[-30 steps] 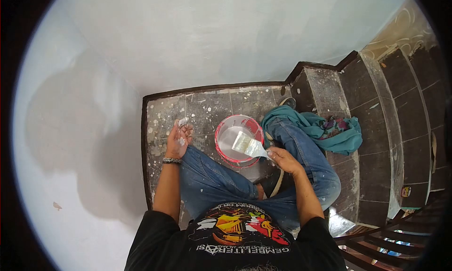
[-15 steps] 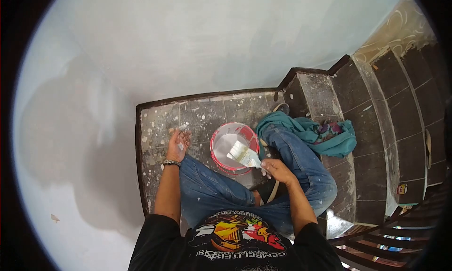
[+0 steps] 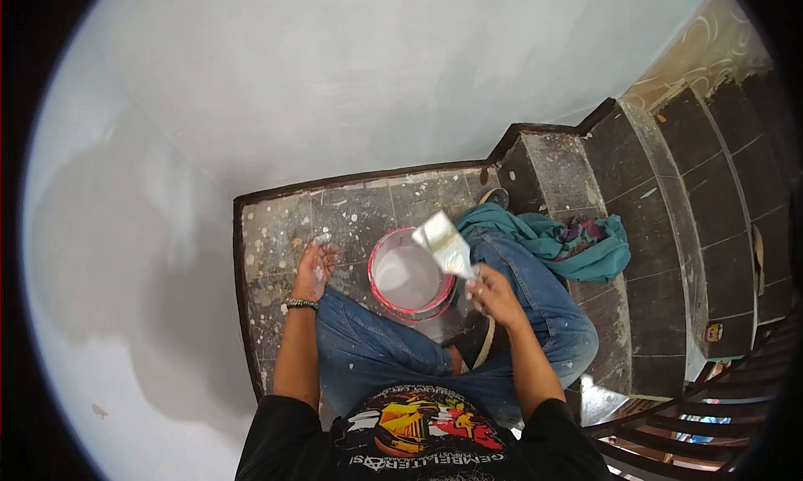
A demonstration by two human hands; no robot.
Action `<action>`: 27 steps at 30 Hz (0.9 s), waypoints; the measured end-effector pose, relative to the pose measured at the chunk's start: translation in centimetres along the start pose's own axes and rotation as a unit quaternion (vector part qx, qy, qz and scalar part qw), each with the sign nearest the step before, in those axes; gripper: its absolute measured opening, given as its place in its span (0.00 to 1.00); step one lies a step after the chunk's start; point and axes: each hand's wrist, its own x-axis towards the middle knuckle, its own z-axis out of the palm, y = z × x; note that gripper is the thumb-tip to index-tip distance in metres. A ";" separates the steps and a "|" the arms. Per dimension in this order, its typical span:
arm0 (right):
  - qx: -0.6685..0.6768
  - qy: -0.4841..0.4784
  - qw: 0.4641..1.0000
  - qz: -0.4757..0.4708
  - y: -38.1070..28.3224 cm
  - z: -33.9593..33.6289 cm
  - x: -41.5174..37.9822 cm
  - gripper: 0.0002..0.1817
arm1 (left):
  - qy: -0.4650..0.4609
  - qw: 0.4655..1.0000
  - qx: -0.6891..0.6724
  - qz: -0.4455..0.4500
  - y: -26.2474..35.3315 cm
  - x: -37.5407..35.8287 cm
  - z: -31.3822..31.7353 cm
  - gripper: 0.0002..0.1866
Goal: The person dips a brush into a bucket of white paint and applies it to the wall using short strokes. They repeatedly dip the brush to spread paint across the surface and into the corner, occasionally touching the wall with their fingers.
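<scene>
A wide paintbrush with white paint on its bristles is held by the handle in my right hand, whose fingers are closed around it. The bristles point up and left, over the right rim of a paint bucket. Pale paint lies inside this red-rimmed bucket, which stands on the floor between my legs. My left hand rests by my knee, palm up, with loosely curled fingers apart and nothing in it. White smears mark its palm and fingers.
Pale painted walls meet at the left corner above a dark skirting strip. Paint spots cover the tiled floor. A teal cloth lies over my foot and the steps at right. A dark railing stands lower right.
My right hand has swung the paintbrush from over the middle of the bucket up and to the right, turning its bristles upward. My left hand stays nearly in place.
</scene>
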 end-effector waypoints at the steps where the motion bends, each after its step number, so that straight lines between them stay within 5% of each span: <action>1: -0.013 0.028 0.999 -0.036 -0.4 -0.2 1.5 0.10 | 0.003 1.000 0.003 -0.002 -0.2 0.1 -0.1 0.12; 11: 0.007 0.125 0.991 -0.053 -8.5 -1.5 20.7 0.08 | 0.018 1.000 0.009 -0.017 -0.2 0.3 0.0 0.14; 16: 0.055 0.140 0.982 -0.112 -13.2 -0.5 17.0 0.10 | 0.028 0.999 0.013 -0.016 -0.2 0.2 0.1 0.15; 20: 0.044 0.115 0.992 0.015 -8.0 -3.5 19.8 0.09 | 0.024 0.999 0.022 -0.014 -0.1 0.2 0.4 0.16; 27: 0.065 0.115 0.987 -0.090 -17.0 -0.1 18.4 0.08 | 0.034 0.999 0.017 -0.004 0.1 -0.2 0.7 0.14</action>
